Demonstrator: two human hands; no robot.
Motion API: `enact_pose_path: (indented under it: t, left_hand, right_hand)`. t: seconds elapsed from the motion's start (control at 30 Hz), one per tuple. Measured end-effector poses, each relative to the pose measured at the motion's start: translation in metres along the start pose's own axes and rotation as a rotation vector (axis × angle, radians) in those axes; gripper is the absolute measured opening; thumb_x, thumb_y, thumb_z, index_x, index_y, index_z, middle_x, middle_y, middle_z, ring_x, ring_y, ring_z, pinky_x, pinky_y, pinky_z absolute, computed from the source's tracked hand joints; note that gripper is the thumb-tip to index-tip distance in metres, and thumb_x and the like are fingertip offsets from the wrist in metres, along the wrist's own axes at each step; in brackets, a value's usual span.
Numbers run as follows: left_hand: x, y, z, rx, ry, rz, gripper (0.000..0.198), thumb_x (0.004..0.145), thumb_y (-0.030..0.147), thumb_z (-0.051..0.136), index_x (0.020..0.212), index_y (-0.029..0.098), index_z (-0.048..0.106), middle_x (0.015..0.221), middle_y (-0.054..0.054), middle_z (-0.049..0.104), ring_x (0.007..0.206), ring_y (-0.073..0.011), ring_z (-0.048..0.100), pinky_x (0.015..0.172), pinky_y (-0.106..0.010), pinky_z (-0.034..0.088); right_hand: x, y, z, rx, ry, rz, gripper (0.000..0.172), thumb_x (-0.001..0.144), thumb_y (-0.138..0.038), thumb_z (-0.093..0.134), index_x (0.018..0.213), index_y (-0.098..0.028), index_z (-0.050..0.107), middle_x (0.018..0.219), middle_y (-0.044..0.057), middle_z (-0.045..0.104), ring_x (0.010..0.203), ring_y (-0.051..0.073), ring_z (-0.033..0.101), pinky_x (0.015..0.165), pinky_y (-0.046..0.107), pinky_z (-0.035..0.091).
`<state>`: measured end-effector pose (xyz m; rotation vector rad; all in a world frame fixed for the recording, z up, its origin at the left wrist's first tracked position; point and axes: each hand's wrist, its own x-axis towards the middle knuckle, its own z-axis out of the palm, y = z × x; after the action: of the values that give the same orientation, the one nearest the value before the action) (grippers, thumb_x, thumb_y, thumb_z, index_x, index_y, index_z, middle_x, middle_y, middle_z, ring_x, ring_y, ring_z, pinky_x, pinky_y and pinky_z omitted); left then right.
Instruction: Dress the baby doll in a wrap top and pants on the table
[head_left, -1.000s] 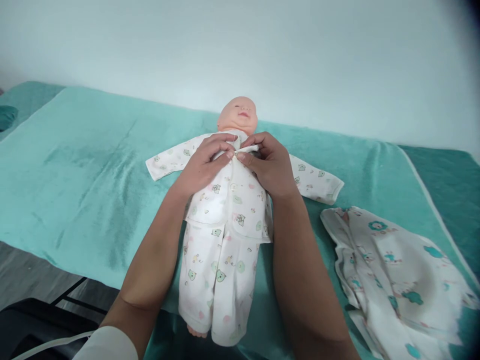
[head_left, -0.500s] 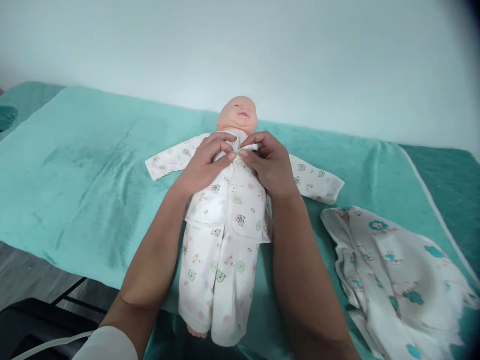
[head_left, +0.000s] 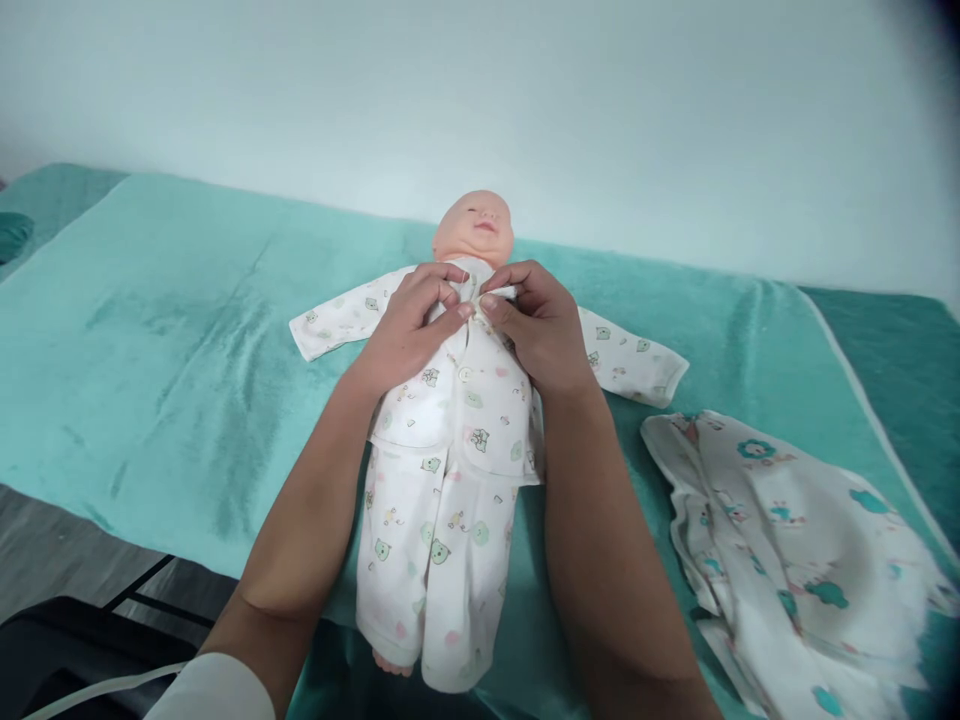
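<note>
A baby doll [head_left: 474,228] lies on its back, its head toward the wall. It is dressed in a white printed jacket [head_left: 487,405] and matching trousers [head_left: 401,535]. At the jacket's upper front, just below the collar, my left hand [head_left: 416,320] pinches one front edge. Facing it, my right hand [head_left: 544,325] grips the other front edge between thumb and fingers, with a bit of white cloth folded up there. A small gap shows between the two edges. Lower on the front, a round button [head_left: 464,374] is visible. Whatever lies under my fingertips is mostly hidden.
A teal cover [head_left: 187,300] spreads over the bed beneath the doll. To the right lies a crumpled white cloth with teal prints [head_left: 810,540]. A pale wall [head_left: 480,100] rises behind. At lower left stands a black object [head_left: 75,650] beside the bed.
My thumbs have drawn slightly apart at the jacket's front, and the gap between its edges shows a little more. The doll and the cloth on the right stay in place.
</note>
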<state>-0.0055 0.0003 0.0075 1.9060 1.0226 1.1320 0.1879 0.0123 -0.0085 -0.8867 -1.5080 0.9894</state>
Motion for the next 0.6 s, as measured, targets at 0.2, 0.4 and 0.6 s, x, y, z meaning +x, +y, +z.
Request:
enact_pose_path:
  t: [0.2,0.4,0.6]
  left_hand:
    - [-0.001,0.000,0.001,-0.064,0.019,0.001,0.044,0.095,0.069,0.061,0.087,0.025,0.059,0.137,-0.007,0.063,0.138,-0.0265,0.054,0.123,-0.050,0.040]
    - [-0.003,0.006,-0.006,-0.059,-0.060,0.059,0.037,0.093,0.066,0.066,0.096,0.029,0.075,0.145,-0.006,0.063,0.147,-0.0299,0.051,0.128,-0.053,0.037]
    - [-0.007,0.013,-0.022,0.041,-0.298,0.121,0.028,0.089,0.057,0.076,0.084,0.029,0.080,0.158,-0.001,0.059,0.160,-0.0342,0.037,0.136,-0.059,0.022]
  right_hand:
    - [-0.001,0.000,0.001,-0.025,0.015,0.000,0.045,0.082,-0.070,0.080,0.095,-0.029,0.064,0.086,0.000,0.060,0.063,0.014,0.045,0.055,0.032,0.038]
    - [-0.001,0.007,0.001,-0.069,0.171,-0.083,0.045,0.093,-0.076,0.060,0.103,-0.032,0.057,0.086,0.002,0.054,0.071,0.019,0.055,0.056,0.034,0.040]
    - [0.002,0.010,0.000,-0.047,0.255,-0.164,0.043,0.094,-0.073,0.061,0.104,-0.032,0.055,0.091,0.004,0.055,0.078,0.022,0.058,0.066,0.038,0.047]
